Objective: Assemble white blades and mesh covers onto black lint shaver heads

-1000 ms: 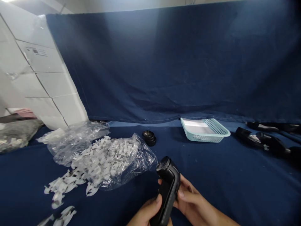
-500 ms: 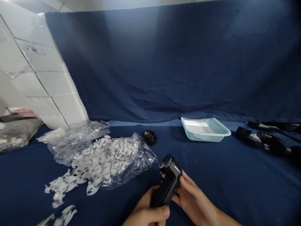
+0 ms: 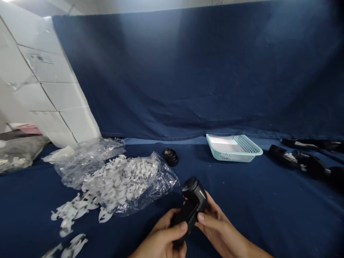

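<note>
A black device with a round, ridged head is held between both hands at the lower centre, its head tilted up and to the left. My left hand is wrapped round the lower part of its body, thumb across the front. On the right side, my right hand grips it near the head, with the thumb on its edge. Left of the hands lies a heap of small white plastic pieces, partly in a clear plastic bag. Several black round parts are stacked beyond the device.
A light blue basket with white paper stands at the back right. Black devices lie at the far right. Loose white pieces are near the front left. Another bag lies at the far left, near white boxes.
My left thumb has moved up along the device's body. My right thumb has shifted down and left from beside the head onto the body. The device has barely moved.
</note>
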A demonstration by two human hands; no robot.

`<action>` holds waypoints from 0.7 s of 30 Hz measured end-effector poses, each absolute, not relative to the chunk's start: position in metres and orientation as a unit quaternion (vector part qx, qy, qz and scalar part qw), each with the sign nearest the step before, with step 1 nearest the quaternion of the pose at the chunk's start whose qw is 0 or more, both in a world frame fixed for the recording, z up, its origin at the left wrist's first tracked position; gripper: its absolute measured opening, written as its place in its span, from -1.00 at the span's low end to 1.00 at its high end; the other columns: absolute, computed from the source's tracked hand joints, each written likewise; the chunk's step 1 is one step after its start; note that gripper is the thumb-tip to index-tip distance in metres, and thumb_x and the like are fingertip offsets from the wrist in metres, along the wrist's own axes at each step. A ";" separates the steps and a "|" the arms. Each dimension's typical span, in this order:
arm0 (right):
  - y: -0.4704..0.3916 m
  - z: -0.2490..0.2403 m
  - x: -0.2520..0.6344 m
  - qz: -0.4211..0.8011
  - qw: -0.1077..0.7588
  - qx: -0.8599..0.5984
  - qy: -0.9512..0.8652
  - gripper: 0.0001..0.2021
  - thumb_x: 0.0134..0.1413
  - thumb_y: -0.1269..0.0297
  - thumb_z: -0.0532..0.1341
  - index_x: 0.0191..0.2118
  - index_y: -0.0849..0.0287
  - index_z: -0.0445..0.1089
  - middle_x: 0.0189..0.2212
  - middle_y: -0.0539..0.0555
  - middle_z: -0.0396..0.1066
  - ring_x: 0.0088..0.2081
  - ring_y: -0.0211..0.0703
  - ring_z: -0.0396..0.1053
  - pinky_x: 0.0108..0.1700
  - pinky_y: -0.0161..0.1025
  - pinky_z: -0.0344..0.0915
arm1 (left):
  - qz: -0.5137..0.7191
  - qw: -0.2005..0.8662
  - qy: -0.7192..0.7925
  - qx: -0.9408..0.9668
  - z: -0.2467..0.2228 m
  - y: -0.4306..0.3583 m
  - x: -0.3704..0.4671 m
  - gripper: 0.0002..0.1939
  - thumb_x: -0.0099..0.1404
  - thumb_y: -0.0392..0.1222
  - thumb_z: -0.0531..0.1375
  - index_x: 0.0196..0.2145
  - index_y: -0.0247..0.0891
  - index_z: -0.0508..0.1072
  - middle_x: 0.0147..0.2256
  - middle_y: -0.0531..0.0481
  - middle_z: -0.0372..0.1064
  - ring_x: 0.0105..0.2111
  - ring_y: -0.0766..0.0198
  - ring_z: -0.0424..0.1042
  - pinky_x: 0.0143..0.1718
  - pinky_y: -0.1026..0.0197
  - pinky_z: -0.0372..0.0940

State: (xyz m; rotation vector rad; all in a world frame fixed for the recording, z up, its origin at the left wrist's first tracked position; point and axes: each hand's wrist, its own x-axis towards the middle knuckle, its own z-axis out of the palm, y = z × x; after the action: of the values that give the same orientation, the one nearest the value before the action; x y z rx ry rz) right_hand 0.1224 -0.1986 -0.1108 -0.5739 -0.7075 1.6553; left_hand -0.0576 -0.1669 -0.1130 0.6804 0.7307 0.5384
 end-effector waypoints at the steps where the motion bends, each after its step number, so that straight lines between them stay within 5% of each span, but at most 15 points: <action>1: -0.198 -0.108 0.123 0.714 0.580 -0.237 -0.313 -0.45 -0.05 0.42 0.36 0.10 0.01 0.32 -0.21 0.01 0.45 -0.17 -0.14 0.37 -0.10 -0.20 0.24 | 0.241 0.854 0.342 0.308 -0.112 -0.166 -0.058 -0.59 0.18 -0.03 0.32 -0.11 -0.30 0.37 -0.38 -0.03 0.44 -0.65 0.39 0.40 -0.64 0.38 0.26; 5: -0.195 -0.104 0.133 0.760 0.514 -0.194 -0.349 -0.46 -0.17 0.49 0.32 0.04 0.14 0.39 -0.25 0.06 0.49 -0.38 -0.17 0.39 -0.23 -0.19 0.24 | 0.163 0.898 0.324 0.251 -0.109 -0.164 -0.057 -0.42 0.33 0.21 0.06 -0.18 -0.48 0.47 -0.36 -0.24 0.50 -0.54 0.28 0.50 -0.57 0.36 0.32; 12: -0.197 -0.119 0.146 0.811 0.448 -0.202 -0.318 -0.12 -0.46 0.66 0.41 0.12 -0.07 0.34 -0.11 -0.03 0.48 -0.06 -0.07 0.39 0.09 -0.16 0.11 | 0.173 0.925 0.257 0.218 -0.121 -0.173 -0.052 -0.25 0.24 0.39 0.02 -0.21 -0.46 0.52 -0.39 -0.28 0.55 -0.45 0.22 0.53 -0.42 0.33 0.35; 17: -0.194 -0.111 0.134 0.753 0.478 -0.229 -0.389 -0.40 -0.14 0.43 0.41 0.10 0.05 0.36 -0.27 0.01 0.50 -0.43 -0.24 0.42 -0.21 -0.19 0.28 | 0.178 0.915 0.270 0.242 -0.117 -0.167 -0.055 -0.13 0.23 0.45 -0.07 -0.14 -0.53 0.50 -0.41 -0.25 0.51 -0.55 0.29 0.48 -0.54 0.36 0.25; 21: -0.194 -0.098 0.137 0.615 0.563 -0.394 -0.386 -0.54 -0.02 0.27 0.38 0.05 0.08 0.38 -0.14 0.07 0.47 -0.10 0.00 0.40 0.06 -0.01 0.20 | 0.153 0.918 0.249 0.269 -0.112 -0.156 -0.057 0.00 0.22 0.50 -0.24 -0.27 -0.56 0.53 -0.52 -0.21 0.44 -0.58 0.28 0.43 -0.55 0.32 0.25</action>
State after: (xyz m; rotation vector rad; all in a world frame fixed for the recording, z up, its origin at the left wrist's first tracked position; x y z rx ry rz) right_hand 0.1370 -0.1943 -0.0980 -0.9279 -0.9075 1.4486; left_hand -0.0569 -0.1561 -0.1124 0.5529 0.5111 0.3144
